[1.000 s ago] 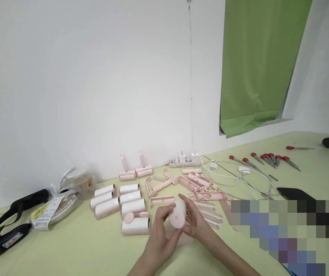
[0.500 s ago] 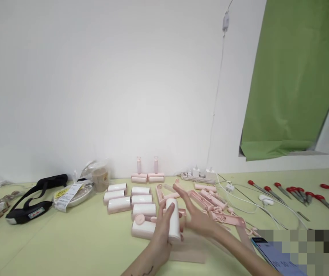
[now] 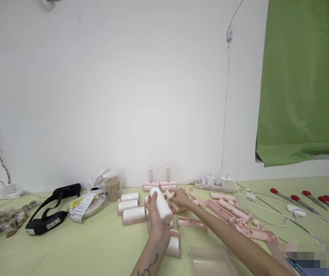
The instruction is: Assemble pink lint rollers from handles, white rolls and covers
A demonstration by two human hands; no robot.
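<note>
left hand (image 3: 156, 227) fingers wrapped round white roll (image 3: 162, 204), lifted off counter (image 3: 95, 245), ends exposed | right hand (image 3: 180, 198) among pink parts (image 3: 191, 222), grip unclear

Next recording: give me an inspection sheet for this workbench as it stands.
Surface: pale green table, crowded along the back.
Job's things: white roll in hand; more rolls lying flat; pink parts scattered right.
Clutter: black strap, labelled plate, bagged cup, screwdrivers, clear tray.
Hands: left hand grips the white roll; right hand on the pink parts, grip unclear.
Cables: white cable up the wall above power strip; more across the table right.
Surroundings: white wall, green curtain.
</note>
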